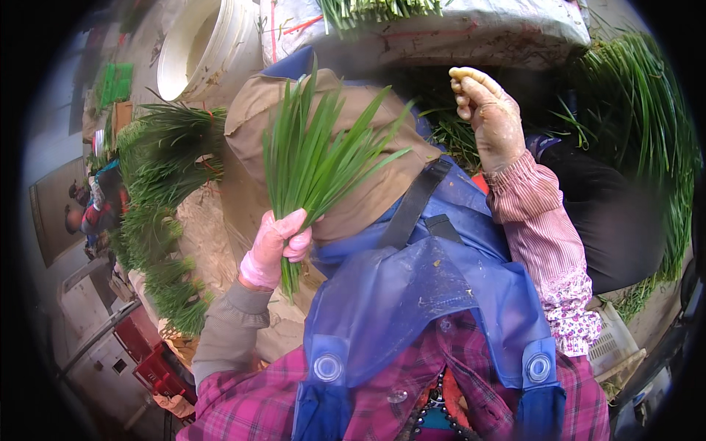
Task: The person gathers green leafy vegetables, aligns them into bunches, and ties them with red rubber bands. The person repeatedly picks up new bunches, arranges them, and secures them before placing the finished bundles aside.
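Note:
My left hand (278, 242), in a thin pink glove, grips a bunch of long green leaves, apparently garlic chives (317, 160), near its lower end. The leaf tips fan out above the brown cloth (253, 113) over my lap. My right hand (488, 113) is raised at the upper right, its thumb and fingertips close together, with nothing visible between them. Beneath and beyond it lie loose green leaves (455, 132) in shadow. A blue apron (397, 308) covers my front.
A white bucket (234, 60) stands at the upper left. Bundled greens (151, 182) line the left side. More cut stalks (380, 11) lie on a white sack (485, 27) ahead. A tall heap of leaves (645, 110) is at right, beside a plastic crate (612, 336). People (94, 218) are far left.

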### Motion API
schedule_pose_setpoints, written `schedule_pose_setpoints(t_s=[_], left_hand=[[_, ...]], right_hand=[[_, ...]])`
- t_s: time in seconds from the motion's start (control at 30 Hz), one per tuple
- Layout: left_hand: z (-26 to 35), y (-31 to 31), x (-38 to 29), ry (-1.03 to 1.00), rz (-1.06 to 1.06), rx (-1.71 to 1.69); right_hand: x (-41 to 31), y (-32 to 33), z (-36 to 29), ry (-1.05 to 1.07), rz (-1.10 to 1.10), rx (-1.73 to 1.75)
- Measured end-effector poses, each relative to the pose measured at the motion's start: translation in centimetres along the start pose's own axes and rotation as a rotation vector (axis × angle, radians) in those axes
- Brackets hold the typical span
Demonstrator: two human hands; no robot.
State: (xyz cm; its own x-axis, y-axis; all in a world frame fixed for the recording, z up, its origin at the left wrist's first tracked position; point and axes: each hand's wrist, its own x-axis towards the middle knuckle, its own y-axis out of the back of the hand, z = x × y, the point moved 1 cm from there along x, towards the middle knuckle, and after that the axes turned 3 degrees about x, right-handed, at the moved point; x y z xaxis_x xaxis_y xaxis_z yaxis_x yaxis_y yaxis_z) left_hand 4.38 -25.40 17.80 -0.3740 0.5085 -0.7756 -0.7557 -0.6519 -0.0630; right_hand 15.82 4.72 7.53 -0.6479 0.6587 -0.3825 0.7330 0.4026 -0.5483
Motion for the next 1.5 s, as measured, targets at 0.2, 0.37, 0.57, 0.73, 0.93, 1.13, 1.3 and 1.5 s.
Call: schedule_pose_setpoints(t_s=[0.2, 0.37, 0.57, 0.73, 0.93, 1.13, 1.3, 1.5], left_hand=[[-0.8, 0.4, 0.9, 0.007, -0.001, -0.038], [-0.4, 0.1, 0.6, -0.035, 0.037, 0.035], [5.0, 2.5, -1.7, -0.465, 0.472, 0.393], [6.4, 3.8, -1.3, -0.591, 0.572, 1.998], [5.2, 3.5, -1.1, -0.519, 0.584, 2.051], [5.6, 3.3, -0.9, -0.503, 0.564, 2.078], [5.6, 3.2, -0.7, -0.605, 0.577, 2.022], [5.9, 3.0, -1.0, -0.593, 0.537, 1.991]], right_hand=[[-0.8, -0.1, -0.6, 0.168, -0.098, -0.342], [-2.2, -1.2, 1.1, 0.509, -0.549, -0.603], [-1.6, -0.4, 2.6, 0.319, -0.400, -0.839], [-0.6, 1.3, 1.9, 0.192, -0.282, -0.687], [-1.0, 1.4, 2.5, 0.240, -0.305, -0.664], [-1.4, -2.8, 1.1, 0.536, -0.367, -0.792], [-1.8, -9.4, 1.2, 0.633, -0.592, -0.721], [-2.0, -12.9, 2.0, 0.651, -0.550, -0.884]])
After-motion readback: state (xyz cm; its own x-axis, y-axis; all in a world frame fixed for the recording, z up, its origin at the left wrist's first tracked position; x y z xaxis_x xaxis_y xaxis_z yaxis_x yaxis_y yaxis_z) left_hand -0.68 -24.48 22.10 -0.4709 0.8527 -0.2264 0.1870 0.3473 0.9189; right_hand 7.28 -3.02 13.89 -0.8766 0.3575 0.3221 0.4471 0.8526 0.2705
